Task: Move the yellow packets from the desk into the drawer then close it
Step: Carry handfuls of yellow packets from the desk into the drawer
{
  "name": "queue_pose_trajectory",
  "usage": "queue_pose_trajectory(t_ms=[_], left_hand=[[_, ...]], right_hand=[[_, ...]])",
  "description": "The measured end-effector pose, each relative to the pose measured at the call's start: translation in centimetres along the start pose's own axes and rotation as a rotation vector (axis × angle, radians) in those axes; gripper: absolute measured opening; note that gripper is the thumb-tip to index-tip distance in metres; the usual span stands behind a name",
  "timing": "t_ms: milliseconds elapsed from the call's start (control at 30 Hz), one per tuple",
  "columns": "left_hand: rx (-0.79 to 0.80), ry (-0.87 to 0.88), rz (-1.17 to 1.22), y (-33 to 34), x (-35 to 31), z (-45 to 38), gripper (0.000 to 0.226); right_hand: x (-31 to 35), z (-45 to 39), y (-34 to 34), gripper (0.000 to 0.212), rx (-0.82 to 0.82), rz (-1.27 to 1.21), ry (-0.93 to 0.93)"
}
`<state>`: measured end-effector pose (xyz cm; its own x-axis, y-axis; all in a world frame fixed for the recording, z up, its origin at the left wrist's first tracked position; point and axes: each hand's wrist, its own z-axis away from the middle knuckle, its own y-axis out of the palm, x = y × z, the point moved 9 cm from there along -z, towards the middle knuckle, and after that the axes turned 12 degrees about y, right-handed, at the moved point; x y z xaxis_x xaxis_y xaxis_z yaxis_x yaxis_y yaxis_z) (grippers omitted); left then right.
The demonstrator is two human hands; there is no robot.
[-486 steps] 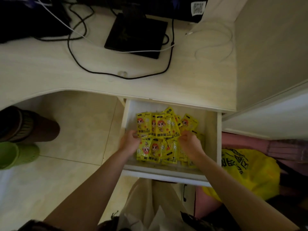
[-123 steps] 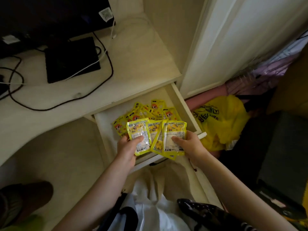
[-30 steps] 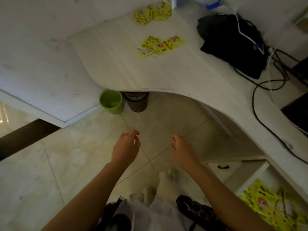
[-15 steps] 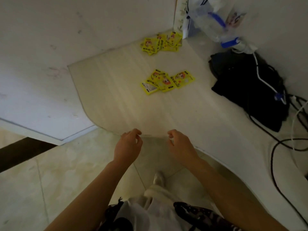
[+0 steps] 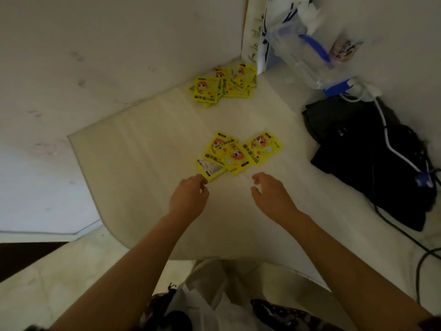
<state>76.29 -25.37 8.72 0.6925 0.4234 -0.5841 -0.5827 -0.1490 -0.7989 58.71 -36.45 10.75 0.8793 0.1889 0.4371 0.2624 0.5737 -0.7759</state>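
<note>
Several yellow packets with a cartoon face lie in a near cluster [image 5: 238, 152] on the pale desk [image 5: 143, 163]. A second heap of yellow packets [image 5: 223, 86] lies farther back in the corner by the wall. My left hand [image 5: 189, 198] hovers just below the near cluster, its fingertips at the edge of the lowest packet, holding nothing. My right hand [image 5: 270, 194] is spread open a little below and right of that cluster, empty. The drawer is out of view.
A black bag [image 5: 372, 163] with a white cable [image 5: 393, 149] lies on the desk at right. A clear plastic container with blue parts [image 5: 307, 56] leans in the back corner. Walls bound the desk at left and back. Black cable [image 5: 420, 266] trails at far right.
Both empty hands have reached forward over the desk toward the near packets. The view has shifted closer to the desk corner.
</note>
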Motion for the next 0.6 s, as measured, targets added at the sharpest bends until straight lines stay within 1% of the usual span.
queue_pose_trajectory(t_ms=[67, 167, 233, 333, 400, 500, 600], left_hand=[[0.036, 0.057, -0.040, -0.2, -0.4, -2.5, 0.021], [0.106, 0.185, -0.091, -0.2, -2.1, -6.1, 0.023], [0.189, 0.278, -0.129, 0.4, -3.4, -8.0, 0.028], [0.302, 0.390, -0.199, 1.7, -5.6, -10.4, 0.041], [0.344, 0.467, -0.260, 2.6, -7.3, -12.0, 0.045], [0.410, 0.585, -0.403, 4.5, -9.1, -14.1, 0.043], [0.478, 0.596, -0.481, 6.1, -9.0, -15.4, 0.046]], right_hand=[[0.3, -2.2, -0.7, 0.037, -0.008, 0.008, 0.033], [0.6, -5.4, -1.5, 0.039, -0.008, 0.034, 0.068], [0.7, -7.5, -1.8, 0.040, -0.004, 0.060, 0.069], [0.8, -10.6, -2.5, 0.043, -0.012, 0.112, 0.055], [0.9, -12.5, -2.9, 0.049, -0.015, 0.154, 0.035], [0.6, -14.9, -2.7, 0.066, 0.038, 0.298, -0.004], [0.2, -16.6, -2.1, 0.072, 0.077, 0.430, -0.078]])
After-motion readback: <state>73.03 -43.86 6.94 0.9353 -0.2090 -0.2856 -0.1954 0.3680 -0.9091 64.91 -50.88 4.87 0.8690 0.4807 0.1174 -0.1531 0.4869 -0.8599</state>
